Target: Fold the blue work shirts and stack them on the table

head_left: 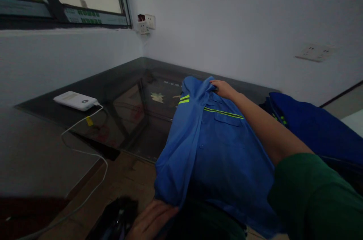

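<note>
- A blue work shirt (215,145) with yellow-green reflective stripes lies spread lengthwise on the dark glass worktop (127,100), its collar end pointing toward the far wall and its hem hanging over the near edge.
- The right hand (224,89) reaches out on a bare forearm from a green sleeve and rests at the collar, its fingers (217,83) curled closed on the fabric there.
- The left hand (151,219) is low at the near edge, under the shirt's lower left corner; the cloth covers its fingertips, so I cannot tell whether they pinch it.
- A darker blue garment (312,126) lies heaped just to the right of the shirt.
- A white power bank (76,101) sits well to the left on the worktop, with a white cable (85,153) running from it toward the near edge.
- A white wall socket (315,51) is on the far wall.
</note>
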`<move>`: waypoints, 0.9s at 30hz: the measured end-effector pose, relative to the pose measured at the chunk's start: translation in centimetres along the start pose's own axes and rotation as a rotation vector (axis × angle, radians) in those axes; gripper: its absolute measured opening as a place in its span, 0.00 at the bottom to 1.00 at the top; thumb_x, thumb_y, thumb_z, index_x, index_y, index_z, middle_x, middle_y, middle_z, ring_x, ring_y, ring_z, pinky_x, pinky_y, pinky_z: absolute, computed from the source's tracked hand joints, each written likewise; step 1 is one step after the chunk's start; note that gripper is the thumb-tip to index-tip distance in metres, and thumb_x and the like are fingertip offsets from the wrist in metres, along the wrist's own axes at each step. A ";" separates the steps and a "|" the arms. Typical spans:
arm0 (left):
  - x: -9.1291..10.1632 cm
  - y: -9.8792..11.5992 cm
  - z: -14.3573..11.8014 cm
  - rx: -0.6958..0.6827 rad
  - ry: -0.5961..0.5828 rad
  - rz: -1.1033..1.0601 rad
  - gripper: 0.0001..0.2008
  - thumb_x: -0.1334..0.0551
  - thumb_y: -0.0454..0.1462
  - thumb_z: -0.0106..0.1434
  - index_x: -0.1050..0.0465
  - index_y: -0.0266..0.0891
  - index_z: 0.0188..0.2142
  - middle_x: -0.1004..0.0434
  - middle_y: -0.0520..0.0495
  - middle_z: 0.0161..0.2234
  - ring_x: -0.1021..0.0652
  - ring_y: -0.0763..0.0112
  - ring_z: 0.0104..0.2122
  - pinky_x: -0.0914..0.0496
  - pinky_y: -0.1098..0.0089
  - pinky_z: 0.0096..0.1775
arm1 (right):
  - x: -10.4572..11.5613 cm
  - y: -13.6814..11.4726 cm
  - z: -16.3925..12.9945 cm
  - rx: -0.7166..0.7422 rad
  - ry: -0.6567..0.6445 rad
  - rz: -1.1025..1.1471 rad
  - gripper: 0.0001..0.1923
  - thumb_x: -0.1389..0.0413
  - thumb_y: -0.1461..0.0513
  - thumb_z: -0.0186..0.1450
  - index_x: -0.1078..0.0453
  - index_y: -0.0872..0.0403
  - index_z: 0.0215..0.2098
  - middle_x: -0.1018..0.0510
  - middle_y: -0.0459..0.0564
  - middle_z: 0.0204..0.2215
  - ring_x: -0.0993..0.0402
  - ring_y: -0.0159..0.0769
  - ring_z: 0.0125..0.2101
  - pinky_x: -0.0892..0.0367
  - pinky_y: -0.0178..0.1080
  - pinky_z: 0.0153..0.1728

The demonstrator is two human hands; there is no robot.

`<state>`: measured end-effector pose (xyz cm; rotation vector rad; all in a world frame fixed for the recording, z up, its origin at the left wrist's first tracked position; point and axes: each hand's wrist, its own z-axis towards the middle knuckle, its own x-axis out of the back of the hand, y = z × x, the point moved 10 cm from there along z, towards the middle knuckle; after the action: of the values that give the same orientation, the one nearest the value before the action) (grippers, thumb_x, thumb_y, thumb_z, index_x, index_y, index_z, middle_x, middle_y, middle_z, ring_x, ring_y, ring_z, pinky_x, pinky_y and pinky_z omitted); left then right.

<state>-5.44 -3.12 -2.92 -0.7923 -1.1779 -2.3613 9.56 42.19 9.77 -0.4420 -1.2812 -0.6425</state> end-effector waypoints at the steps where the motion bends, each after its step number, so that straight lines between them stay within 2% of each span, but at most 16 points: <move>1: -1.1 0.5 0.2 -0.050 -0.037 -0.003 0.27 0.42 0.29 0.61 0.36 0.46 0.59 0.21 0.46 0.43 0.22 0.67 0.43 0.26 0.73 0.44 | -0.7 0.4 -1.0 -0.019 -0.005 0.024 0.16 0.44 0.71 0.57 0.26 0.60 0.44 0.27 0.57 0.53 0.34 0.44 0.56 0.41 0.43 0.57; 3: -3.1 0.4 0.1 -0.084 -0.056 0.001 0.28 0.43 0.27 0.59 0.38 0.42 0.59 0.22 0.45 0.45 0.23 0.68 0.45 0.27 0.73 0.45 | -2.4 0.7 -2.5 -0.054 -0.022 0.069 0.15 0.46 0.72 0.57 0.26 0.58 0.42 0.25 0.55 0.50 0.35 0.42 0.56 0.41 0.41 0.57; 6: -5.4 -0.9 -0.2 -0.095 0.000 0.101 0.24 0.46 0.24 0.58 0.34 0.39 0.53 0.23 0.42 0.46 0.25 0.68 0.47 0.28 0.71 0.47 | -4.7 1.0 -4.0 -0.113 -0.027 0.111 0.17 0.47 0.74 0.57 0.26 0.58 0.42 0.24 0.55 0.50 0.35 0.39 0.57 0.41 0.40 0.57; 10: -6.5 -1.2 0.2 -0.105 0.072 0.199 0.20 0.46 0.24 0.59 0.31 0.38 0.49 0.25 0.40 0.43 0.25 0.66 0.46 0.28 0.69 0.46 | -6.2 1.1 -5.1 -0.169 -0.030 0.138 0.20 0.48 0.74 0.57 0.26 0.58 0.45 0.27 0.55 0.54 0.38 0.38 0.59 0.42 0.40 0.58; 13: -6.1 -0.2 0.7 -0.115 0.092 0.190 0.20 0.46 0.27 0.61 0.29 0.41 0.50 0.25 0.42 0.40 0.24 0.67 0.43 0.29 0.69 0.45 | -5.5 1.5 -5.5 -0.201 -0.005 0.170 0.20 0.48 0.73 0.56 0.25 0.58 0.44 0.30 0.56 0.56 0.38 0.40 0.59 0.42 0.42 0.58; 17: -4.9 1.5 -0.2 -0.207 0.156 0.204 0.17 0.43 0.31 0.63 0.28 0.47 0.50 0.23 0.45 0.39 0.25 0.66 0.41 0.29 0.67 0.44 | -2.9 2.1 -5.3 -0.189 0.110 0.247 0.22 0.51 0.74 0.55 0.22 0.56 0.40 0.32 0.52 0.58 0.39 0.40 0.60 0.44 0.44 0.60; 19: -5.4 1.4 -0.7 -0.240 0.124 0.183 0.17 0.45 0.32 0.65 0.28 0.46 0.51 0.22 0.45 0.40 0.26 0.66 0.41 0.30 0.68 0.44 | -2.4 2.4 -5.3 -0.205 0.121 0.271 0.24 0.53 0.75 0.54 0.22 0.56 0.41 0.33 0.49 0.59 0.41 0.40 0.60 0.45 0.45 0.60; 21: -6.5 0.4 -0.8 -0.225 0.081 0.165 0.17 0.49 0.32 0.68 0.27 0.43 0.51 0.21 0.44 0.40 0.27 0.67 0.42 0.30 0.68 0.44 | -3.0 2.5 -5.4 -0.230 0.092 0.288 0.25 0.54 0.76 0.53 0.22 0.56 0.41 0.34 0.48 0.59 0.42 0.41 0.61 0.45 0.45 0.60; 24: -8.2 -1.9 -0.2 -0.151 0.007 0.171 0.17 0.50 0.31 0.68 0.26 0.42 0.49 0.22 0.44 0.43 0.28 0.66 0.44 0.31 0.67 0.45 | -4.8 2.3 -5.9 -0.256 0.021 0.302 0.26 0.54 0.77 0.51 0.21 0.55 0.39 0.34 0.48 0.60 0.40 0.40 0.60 0.44 0.43 0.59; 27: -9.6 -2.8 0.7 -0.132 -0.079 0.170 0.18 0.50 0.30 0.68 0.29 0.40 0.52 0.24 0.41 0.46 0.28 0.65 0.47 0.30 0.65 0.46 | -6.6 2.3 -6.6 -0.282 -0.060 0.313 0.26 0.55 0.77 0.53 0.21 0.56 0.40 0.34 0.50 0.60 0.38 0.39 0.59 0.43 0.41 0.58</move>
<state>0.54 -0.11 -10.33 -0.9969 -0.9516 -2.3032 14.90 40.98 1.87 -0.8805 -1.1490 -0.5476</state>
